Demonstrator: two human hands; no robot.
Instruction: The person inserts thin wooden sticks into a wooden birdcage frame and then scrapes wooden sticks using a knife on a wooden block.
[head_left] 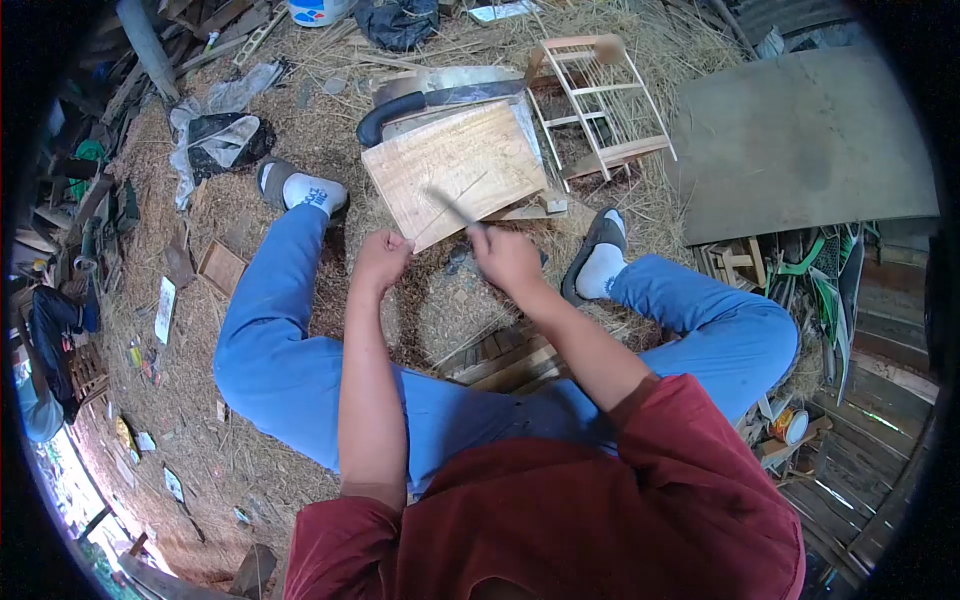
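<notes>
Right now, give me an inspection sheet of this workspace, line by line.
Surface: wooden board lying on straw-covered ground.
Job's things: thin stick held over the board; large knife lies beyond the board.
Clutter: small slatted wooden frame, plastic wrapping, wood offcuts, grey sheet.
Grip: right hand closed on the thin stick; left hand is a closed fist, its contents hidden.
Cables: nothing seen.
Surroundings: person seated, legs apart, in sandals and socks; timber and scrap piled at both sides.
</notes>
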